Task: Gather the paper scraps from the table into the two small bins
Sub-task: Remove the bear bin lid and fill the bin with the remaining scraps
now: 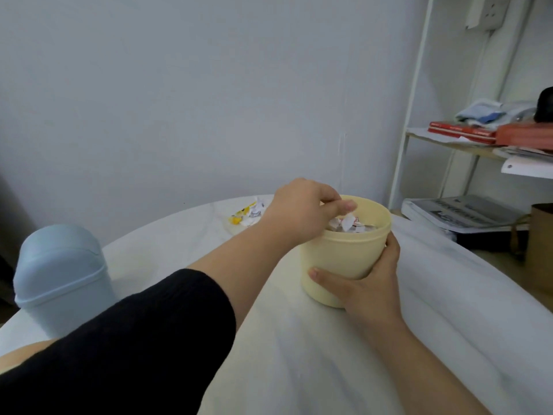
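Crumpled white paper scraps (pixel 347 224) lie in the round cream plastic bin (pixel 344 256), which the right grip (pixel 368 283) clasps. The left grip (pixel 302 211) curls above, contents untellable. Depositing seems underway; next, fetch the far counter scraps (pixel 250 214).

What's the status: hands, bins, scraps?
Right hand grips cream bin. Left hand curled over its mouth, pinch unclear. Binned scraps inside; loose scraps on table behind it. Blue bin lidded; nothing blocking.
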